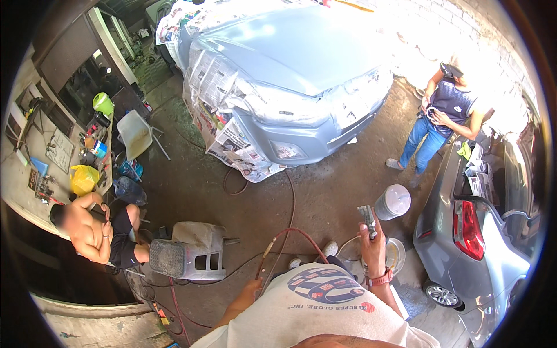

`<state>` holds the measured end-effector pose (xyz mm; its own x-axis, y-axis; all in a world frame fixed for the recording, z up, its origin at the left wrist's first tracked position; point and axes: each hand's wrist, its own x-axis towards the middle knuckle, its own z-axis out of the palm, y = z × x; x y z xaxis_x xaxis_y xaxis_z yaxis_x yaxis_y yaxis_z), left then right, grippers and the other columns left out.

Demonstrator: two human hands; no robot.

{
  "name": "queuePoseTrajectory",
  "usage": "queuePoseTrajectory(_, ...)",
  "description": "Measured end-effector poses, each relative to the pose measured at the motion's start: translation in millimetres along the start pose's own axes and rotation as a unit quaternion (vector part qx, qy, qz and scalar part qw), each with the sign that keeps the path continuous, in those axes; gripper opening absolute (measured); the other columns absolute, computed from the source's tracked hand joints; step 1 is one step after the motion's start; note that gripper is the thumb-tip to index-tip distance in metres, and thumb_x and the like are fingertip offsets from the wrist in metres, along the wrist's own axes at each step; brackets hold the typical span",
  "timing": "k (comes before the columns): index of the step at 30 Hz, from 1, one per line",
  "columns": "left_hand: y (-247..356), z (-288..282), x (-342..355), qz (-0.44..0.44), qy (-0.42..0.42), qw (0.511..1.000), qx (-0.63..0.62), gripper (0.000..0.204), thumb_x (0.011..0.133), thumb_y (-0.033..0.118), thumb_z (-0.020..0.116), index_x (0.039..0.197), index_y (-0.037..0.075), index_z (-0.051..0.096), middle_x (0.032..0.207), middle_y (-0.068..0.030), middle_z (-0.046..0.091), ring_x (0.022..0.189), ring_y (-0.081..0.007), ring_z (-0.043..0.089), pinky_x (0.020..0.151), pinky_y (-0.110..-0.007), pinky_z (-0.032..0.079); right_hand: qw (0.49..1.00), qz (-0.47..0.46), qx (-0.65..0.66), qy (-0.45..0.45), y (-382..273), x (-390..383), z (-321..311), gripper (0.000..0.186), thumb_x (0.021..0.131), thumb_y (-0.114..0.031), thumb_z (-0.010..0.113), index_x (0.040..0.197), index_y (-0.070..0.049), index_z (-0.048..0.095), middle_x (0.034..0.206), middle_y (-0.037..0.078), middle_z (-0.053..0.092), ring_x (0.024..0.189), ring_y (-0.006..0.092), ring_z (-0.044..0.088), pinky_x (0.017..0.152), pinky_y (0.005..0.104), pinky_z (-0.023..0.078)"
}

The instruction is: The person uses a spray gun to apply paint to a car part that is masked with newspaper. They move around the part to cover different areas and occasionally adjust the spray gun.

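Note:
My right hand (374, 248) is raised in front of me, its fingers closed around a metal spray gun (366, 219). A whitish round cup with a lid (394, 201) stands out right beside the gun and appears joined to it. Low on the left, my left hand (250, 288) is closed on a reddish air hose (285, 231). From there the hose arches up and drops behind my shirt. Ahead is a grey-blue car (296, 58) whose lights and grille are masked with newspaper (232, 142) and plastic film. Neither hand touches the car.
A co-worker (444, 113) stands right of the car, hands on a small object. Another person (101, 232) sits at left beside a grey plastic stool (191, 250). A silver car (481, 255) stands at right, a bucket (396, 255) near me. Hoses (292, 200) cross the floor.

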<state>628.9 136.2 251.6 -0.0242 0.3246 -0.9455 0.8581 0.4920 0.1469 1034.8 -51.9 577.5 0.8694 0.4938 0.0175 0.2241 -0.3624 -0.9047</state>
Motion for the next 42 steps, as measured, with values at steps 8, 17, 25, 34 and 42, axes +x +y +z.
queuePoseTrajectory(8,0,7,8,0.025,0.004,1.000,-0.016,0.075,0.110,0.061,0.061,0.150,-0.003,0.063,0.148,-0.0259,0.068,0.144,-0.0439,0.058,0.116,-0.065,0.042,1.000,0.008,0.001,-0.001,4,1,-2,0.060,0.113,-0.031,0.067,0.166,-0.007,0.051,0.113,0.019,0.079,0.096,0.0239,0.071,0.091,0.0377,0.056)
queuePoseTrajectory(17,-29,12,29,0.109,0.003,0.993,-0.053,0.068,0.109,0.055,0.066,0.147,-0.001,0.066,0.134,-0.0229,0.073,0.119,-0.0342,0.066,0.097,-0.056,0.052,1.000,-0.005,0.001,0.000,7,4,0,0.060,0.112,-0.024,0.068,0.166,-0.007,0.050,0.119,0.022,0.079,0.097,0.0273,0.073,0.092,0.0384,0.057)
queuePoseTrajectory(25,-33,13,42,0.072,-0.007,0.997,-0.028,0.072,0.109,0.057,0.067,0.146,-0.005,0.066,0.128,-0.0207,0.075,0.098,-0.0287,0.066,0.081,-0.051,0.052,1.000,0.004,-0.004,0.001,12,5,0,0.061,0.113,-0.030,0.066,0.167,-0.007,0.049,0.119,0.023,0.079,0.098,0.0253,0.072,0.094,0.0401,0.056)
queuePoseTrajectory(34,-26,0,29,0.041,-0.030,0.999,0.000,0.076,0.109,0.059,0.066,0.144,-0.009,0.067,0.119,-0.0189,0.077,0.080,-0.0241,0.067,0.067,-0.046,0.053,0.999,0.033,0.008,0.006,15,2,-4,0.062,0.113,-0.032,0.066,0.167,-0.007,0.049,0.121,0.020,0.079,0.096,0.0251,0.070,0.094,0.0391,0.056)
queuePoseTrajectory(42,-34,6,63,0.061,-0.029,0.998,-0.009,0.078,0.109,0.062,0.062,0.137,-0.011,0.070,0.110,-0.0191,0.079,0.078,-0.0253,0.068,0.068,-0.045,0.053,1.000,0.029,0.001,0.010,12,4,-4,0.063,0.111,-0.029,0.069,0.167,-0.007,0.049,0.123,0.026,0.078,0.095,0.0277,0.070,0.093,0.0404,0.056)
